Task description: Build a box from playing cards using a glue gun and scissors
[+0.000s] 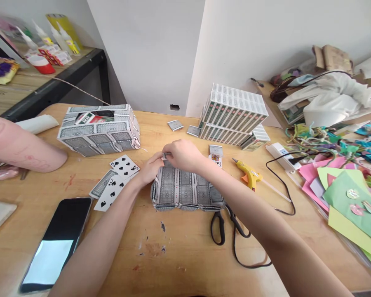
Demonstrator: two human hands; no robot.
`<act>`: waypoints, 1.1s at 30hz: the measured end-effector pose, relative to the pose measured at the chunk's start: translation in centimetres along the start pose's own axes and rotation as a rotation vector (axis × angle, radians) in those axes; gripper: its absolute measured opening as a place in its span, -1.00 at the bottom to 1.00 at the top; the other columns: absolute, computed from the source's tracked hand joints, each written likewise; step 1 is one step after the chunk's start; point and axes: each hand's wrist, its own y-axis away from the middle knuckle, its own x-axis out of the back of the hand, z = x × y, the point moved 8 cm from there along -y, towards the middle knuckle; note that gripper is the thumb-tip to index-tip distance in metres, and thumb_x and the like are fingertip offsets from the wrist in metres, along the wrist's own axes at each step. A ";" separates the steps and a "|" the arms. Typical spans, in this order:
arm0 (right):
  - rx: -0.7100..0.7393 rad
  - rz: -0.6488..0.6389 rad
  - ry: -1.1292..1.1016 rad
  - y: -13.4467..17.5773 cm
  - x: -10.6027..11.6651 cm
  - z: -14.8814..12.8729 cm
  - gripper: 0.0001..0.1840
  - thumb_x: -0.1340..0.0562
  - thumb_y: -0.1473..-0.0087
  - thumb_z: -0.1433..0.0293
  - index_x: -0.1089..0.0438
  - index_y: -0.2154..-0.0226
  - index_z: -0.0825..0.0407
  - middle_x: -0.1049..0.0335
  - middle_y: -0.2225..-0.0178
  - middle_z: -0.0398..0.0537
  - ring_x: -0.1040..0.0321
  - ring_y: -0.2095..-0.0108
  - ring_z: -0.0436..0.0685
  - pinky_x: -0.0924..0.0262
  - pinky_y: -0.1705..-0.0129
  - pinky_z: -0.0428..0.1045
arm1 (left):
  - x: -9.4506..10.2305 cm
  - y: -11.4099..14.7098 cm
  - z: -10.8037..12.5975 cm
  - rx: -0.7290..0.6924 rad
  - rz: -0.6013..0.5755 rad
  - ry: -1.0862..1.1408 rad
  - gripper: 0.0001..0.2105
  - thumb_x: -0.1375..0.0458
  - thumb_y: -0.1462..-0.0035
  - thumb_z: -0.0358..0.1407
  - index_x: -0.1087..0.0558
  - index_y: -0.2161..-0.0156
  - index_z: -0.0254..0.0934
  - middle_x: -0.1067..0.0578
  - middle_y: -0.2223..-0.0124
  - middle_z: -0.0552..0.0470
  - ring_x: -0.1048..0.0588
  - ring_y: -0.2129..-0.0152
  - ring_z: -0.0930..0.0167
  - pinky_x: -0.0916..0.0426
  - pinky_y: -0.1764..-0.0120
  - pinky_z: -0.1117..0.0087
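- Left hand (150, 169): fingers at the far-left corner of the grey, rectangular playing-card box (185, 193); cannot tell if grasping.
- Right hand (182, 152): fingers pinching a small grey card piece (166, 156).

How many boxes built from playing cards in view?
2: back-left card box, with a top opening; centre card box, left hand and right hand at its far-left corner.

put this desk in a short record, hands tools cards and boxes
left grip: at the far left corner of the card-covered piece
right grip: pinching a small grey bit at that corner
tools: yellow glue gun to the right, black-handled scissors at the near right
cards at left: six of spades, five of spades, one face down
boxes: card-covered box at back left, card packs stacked at the back
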 end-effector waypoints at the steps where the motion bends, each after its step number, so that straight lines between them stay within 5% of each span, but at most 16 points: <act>1: 0.001 0.007 -0.001 0.0 -0.1 0.0 -0.73 -0.07 0.02 0.47 -0.46 0.32 0.06 -0.48 0.37 0.00 -0.32 0.39 0.07 0.04 0.45 -0.05 | 0.0 0.0 -0.1 -0.006 0.000 0.004 -0.72 0.03 0.07 -0.30 -0.43 0.25 -0.33 -0.46 0.14 -0.03 -0.29 0.04 0.21 -0.22 0.09 0.28; 7: 0.011 0.040 -0.099 0.0 -0.6 0.3 -0.74 -0.10 0.02 0.47 -0.47 0.30 0.04 -0.50 0.34 -0.02 -0.35 0.35 0.08 -0.06 0.37 -0.05 | 0.2 -0.2 -0.6 -0.030 0.005 -0.005 -0.74 0.03 0.06 -0.29 -0.42 0.27 -0.30 -0.45 0.15 -0.02 -0.29 0.07 0.24 -0.22 0.11 0.30; 17: -0.054 0.155 -0.412 0.2 -1.8 1.4 -0.79 -0.11 -0.03 0.49 -0.44 0.30 0.08 -0.47 0.32 -0.07 -0.33 0.30 0.01 -0.12 0.23 -0.09 | 0.0 0.1 0.1 0.025 -0.005 -0.002 -0.80 0.03 0.31 -0.38 -0.32 0.44 -0.26 -0.28 0.52 0.10 -0.31 0.36 0.33 -0.22 0.30 0.36; 21: 0.004 0.177 -0.373 0.5 -2.0 0.8 -0.77 -0.05 -0.07 0.56 -0.37 0.26 0.12 -0.40 0.31 -0.02 -0.26 0.25 0.03 -0.11 0.19 -0.07 | -0.1 0.3 0.1 0.031 -0.044 -0.033 -0.70 0.04 0.37 -0.39 -0.32 0.38 -0.26 -0.26 0.51 0.12 -0.28 0.41 0.36 -0.20 0.36 0.38; 27: 0.103 0.101 -0.172 0.5 -2.4 0.0 -0.75 0.02 -0.05 0.63 -0.32 0.31 0.18 -0.24 0.27 0.06 -0.16 0.26 0.07 -0.08 0.24 -0.06 | 0.2 0.1 -0.5 0.023 -0.005 0.004 -0.81 0.03 0.27 -0.36 -0.29 0.42 -0.27 -0.26 0.49 0.12 -0.27 0.41 0.38 -0.20 0.35 0.39; 33: 0.105 0.110 -0.199 0.2 -2.3 0.2 -0.73 0.05 -0.08 0.62 -0.34 0.31 0.19 -0.24 0.29 0.04 -0.17 0.25 0.06 -0.09 0.21 -0.07 | 0.1 0.0 -0.4 0.012 -0.015 0.028 -0.87 0.02 0.18 -0.33 -0.28 0.43 -0.28 -0.31 0.45 0.10 -0.28 0.40 0.39 -0.21 0.34 0.39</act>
